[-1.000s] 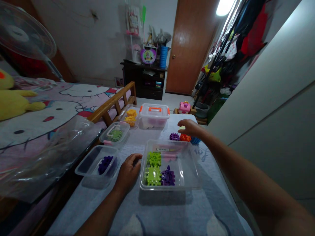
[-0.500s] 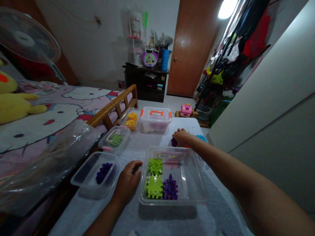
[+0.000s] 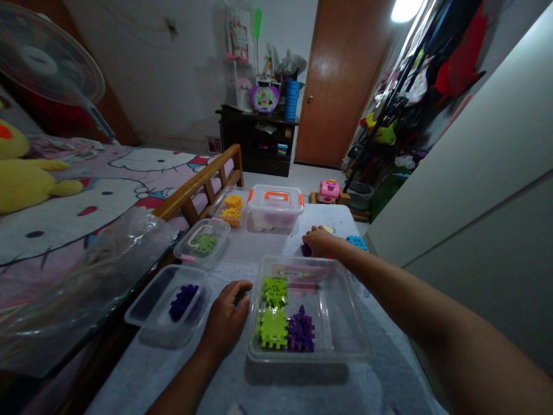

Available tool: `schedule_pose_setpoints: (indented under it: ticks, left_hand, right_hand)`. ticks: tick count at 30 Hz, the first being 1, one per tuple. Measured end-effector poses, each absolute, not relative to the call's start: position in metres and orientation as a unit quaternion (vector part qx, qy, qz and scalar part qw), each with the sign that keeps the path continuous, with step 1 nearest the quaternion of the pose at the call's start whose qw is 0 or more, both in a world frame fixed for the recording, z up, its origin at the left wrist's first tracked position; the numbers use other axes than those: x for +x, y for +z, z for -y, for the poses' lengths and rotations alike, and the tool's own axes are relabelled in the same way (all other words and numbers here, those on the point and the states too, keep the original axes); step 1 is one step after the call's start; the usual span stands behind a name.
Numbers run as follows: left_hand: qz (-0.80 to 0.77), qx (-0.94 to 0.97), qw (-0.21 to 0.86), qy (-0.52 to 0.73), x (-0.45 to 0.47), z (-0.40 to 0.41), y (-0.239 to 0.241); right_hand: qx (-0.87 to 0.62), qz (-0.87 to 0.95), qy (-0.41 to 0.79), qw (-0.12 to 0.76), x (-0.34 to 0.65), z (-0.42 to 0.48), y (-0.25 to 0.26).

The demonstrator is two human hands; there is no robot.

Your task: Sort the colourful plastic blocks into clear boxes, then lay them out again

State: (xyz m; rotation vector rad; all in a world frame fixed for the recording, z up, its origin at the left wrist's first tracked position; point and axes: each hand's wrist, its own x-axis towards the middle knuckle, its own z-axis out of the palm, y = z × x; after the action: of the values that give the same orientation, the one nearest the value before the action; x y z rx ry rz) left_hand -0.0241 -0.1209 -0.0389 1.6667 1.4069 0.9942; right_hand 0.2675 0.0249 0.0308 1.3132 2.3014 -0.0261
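Observation:
My right hand (image 3: 318, 241) reaches past the large clear box, its fingers closed around a purple interlocking block (image 3: 306, 249) on the table. Next to that hand are blue blocks (image 3: 356, 242), and bits of red and yellow show behind it. My left hand (image 3: 227, 316) lies on the table with thumb and fingers apart, holding nothing, just left of the large clear box (image 3: 341, 340). Inside this box are green blocks (image 3: 273, 327) and purple blocks (image 3: 301, 331). Left of my left hand, a small clear container (image 3: 142, 308) holds dark purple blocks (image 3: 184, 302).
A lidded container (image 3: 202, 243) with green pieces and another container with yellow blocks (image 3: 232, 208) stand along the table's left side. A clear bin with orange handles (image 3: 276, 207) sits at the back. A wooden bed rail (image 3: 203, 181) borders the left, a pale cabinet (image 3: 470, 190) the right.
The view has shifted slightly. My right hand stays at the purple block, and my left hand keeps its place beside the large box.

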Motion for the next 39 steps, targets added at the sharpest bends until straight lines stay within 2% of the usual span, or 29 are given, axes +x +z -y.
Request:
schedule_pose_setpoints:
  ticks: [8,15,19,27,39]
  left_hand:
    - [-0.539,0.658,0.365,0.379,-0.027,0.121,-0.046]
    - [-0.536,0.665,0.361,0.375,-0.026,0.12,-0.048]
    - [-0.535,0.663,0.36,0.381,-0.025,0.12,-0.048]
    - [-0.537,0.661,0.347,0.393,-0.023,0.123,-0.042]
    - [-0.533,0.665,0.35,0.389,-0.024,0.12,-0.046]
  right_hand:
    - [0.502,-0.832,0.005,0.237,0.266,-0.031,0.054]
    - [0.54,-0.821,0.088,0.165,0.257,-0.004,0.143]
    - [0.508,-0.849,0.046,0.141,0.236,0.05,0.174]
    - [0.441,-0.859,-0.118,0.232,0.199,0.118,0.132]
    - [0.414,-0.859,-0.16,0.256,0.191,0.12,0.097]
